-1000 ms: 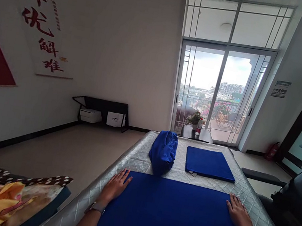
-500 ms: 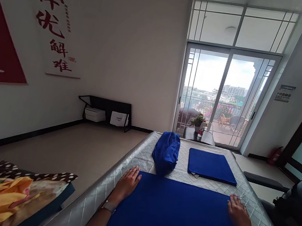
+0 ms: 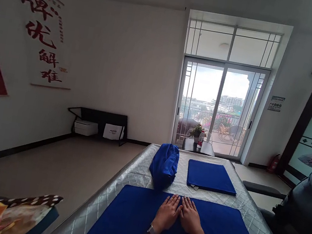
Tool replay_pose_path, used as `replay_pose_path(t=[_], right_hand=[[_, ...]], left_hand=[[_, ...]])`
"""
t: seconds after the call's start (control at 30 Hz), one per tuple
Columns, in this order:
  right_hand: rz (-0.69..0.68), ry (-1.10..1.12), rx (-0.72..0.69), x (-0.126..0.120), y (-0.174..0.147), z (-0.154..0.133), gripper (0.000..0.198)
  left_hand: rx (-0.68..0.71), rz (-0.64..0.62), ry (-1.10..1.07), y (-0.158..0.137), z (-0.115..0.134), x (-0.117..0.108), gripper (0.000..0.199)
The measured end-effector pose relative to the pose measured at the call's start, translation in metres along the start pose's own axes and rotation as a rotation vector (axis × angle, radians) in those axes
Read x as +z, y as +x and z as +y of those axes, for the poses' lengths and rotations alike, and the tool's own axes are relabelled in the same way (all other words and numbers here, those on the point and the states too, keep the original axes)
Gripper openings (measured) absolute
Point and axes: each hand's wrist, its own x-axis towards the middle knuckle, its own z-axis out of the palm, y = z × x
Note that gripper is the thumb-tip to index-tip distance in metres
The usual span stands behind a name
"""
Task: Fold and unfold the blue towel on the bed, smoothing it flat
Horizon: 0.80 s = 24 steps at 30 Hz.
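A blue cloth [image 3: 118, 216] lies spread flat over the near part of the bed-like surface with a quilted silver cover [image 3: 138, 170]. My left hand [image 3: 168, 215] rests flat on the cloth near its far edge, with a watch on the wrist. Right beside it, my right hand [image 3: 189, 217] also lies flat, fingers stretched forward, the thumbs close together. Beyond the far edge sits a bunched blue cloth bundle [image 3: 165, 165]. To its right is a neatly folded blue cloth [image 3: 211, 177] with a small white tag at its near edge.
At lower left is a pile of fabric [image 3: 1, 217], yellow and polka-dotted. A dark armchair [image 3: 304, 213] stands close on the right. Behind the surface, a small table [image 3: 207, 148] holds a plant and a bottle [image 3: 200, 139]. A black rack [image 3: 100, 119] stands by the wall.
Both hands have moved inward from the cloth's left and right edges to its middle, side by side. The view has tilted up slightly; the bundle and folded cloth stay in place.
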Motion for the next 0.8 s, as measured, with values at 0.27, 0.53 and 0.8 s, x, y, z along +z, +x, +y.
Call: replay_pose_path(t=[0.27,0.53,0.8], right_hand=[[-0.012,0.006,0.001,0.006,0.003,0.006,0.065],[-0.029,-0.061,0.123,-0.006,-0.007,0.031,0.067],[0.066,-0.176,0.383,-0.029,-0.056,0.155,0.067]], left_hand=[[-0.015,-0.016,-0.012,0.002,-0.003,0.007,0.056],[-0.174,-0.078,0.041,-0.022,-0.040,-0.027,0.059],[-0.433,-0.153,0.200,-0.085,-0.156,-0.055,0.061]])
